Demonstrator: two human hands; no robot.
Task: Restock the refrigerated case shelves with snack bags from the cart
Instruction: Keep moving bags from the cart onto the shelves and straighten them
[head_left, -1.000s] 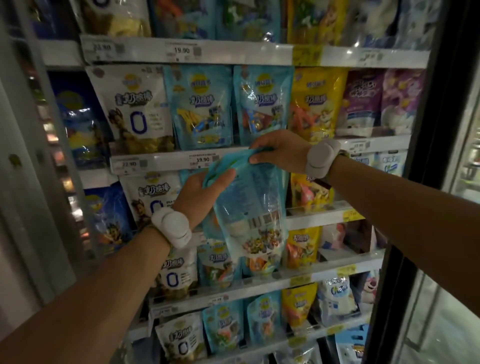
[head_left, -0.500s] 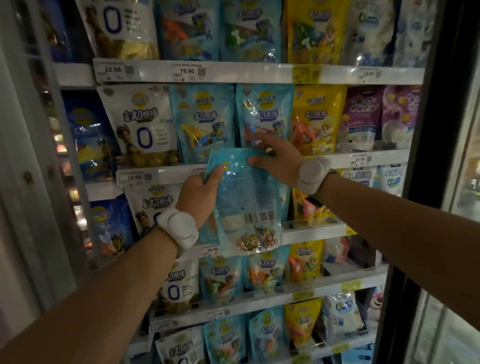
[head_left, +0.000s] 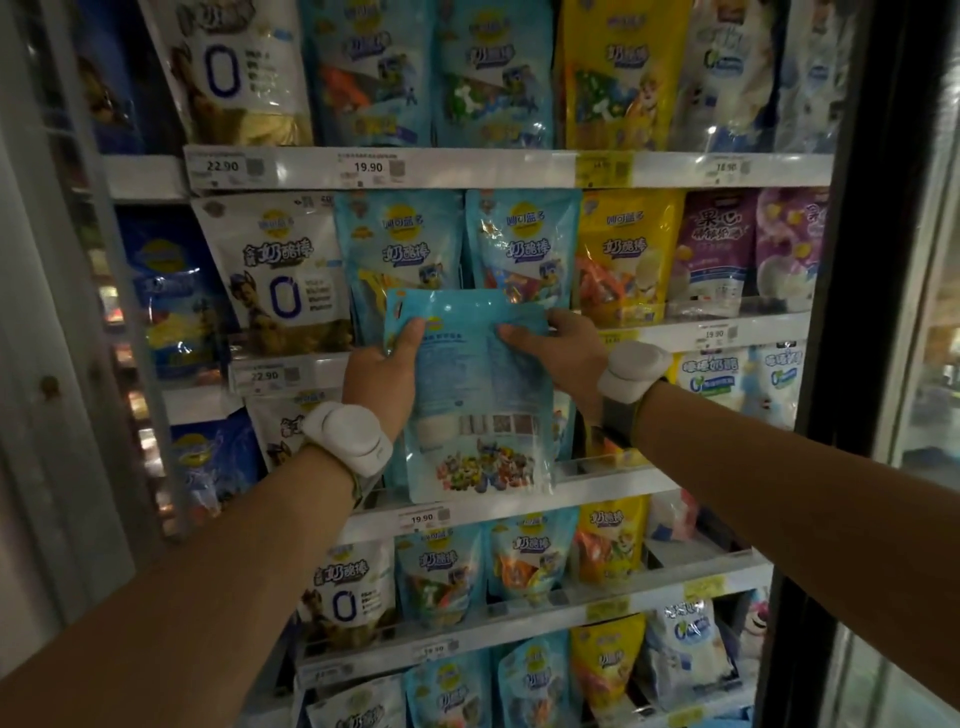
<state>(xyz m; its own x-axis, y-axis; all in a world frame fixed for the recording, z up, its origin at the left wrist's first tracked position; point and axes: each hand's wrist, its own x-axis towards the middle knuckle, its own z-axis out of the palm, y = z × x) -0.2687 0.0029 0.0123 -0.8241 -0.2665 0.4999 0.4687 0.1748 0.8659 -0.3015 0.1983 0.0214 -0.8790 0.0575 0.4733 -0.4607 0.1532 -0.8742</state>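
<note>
I hold a light blue snack bag (head_left: 480, 395) upright in front of the refrigerated case shelves (head_left: 467, 166), its printed back side turned toward me, with a barcode and a row of cartoon characters near its bottom edge. My left hand (head_left: 382, 379) grips the bag's upper left edge, the thumb lying over the back near the top corner and the other fingers hidden behind it. My right hand (head_left: 558, 345) pinches the upper right edge, thumb across the back of the bag and the fingers curled round behind. The bag hangs between both hands, its top overlapping the lower parts of two blue bags (head_left: 462, 244) that stand on the shelf behind it, its bottom reaching down to the price rail (head_left: 423, 518) marked 19.90. A white wrist device (head_left: 348, 439) sits on my left wrist and another one (head_left: 632, 371) on my right, with a dark strap beside it. On the same shelf as the blue bags, a white bag with a large 0 (head_left: 278, 275) stands to the left, a yellow bag (head_left: 626, 254) to the right, and purple bags (head_left: 719, 244) further right. The dark door frame (head_left: 857, 312) of the case runs down the right side.
</note>
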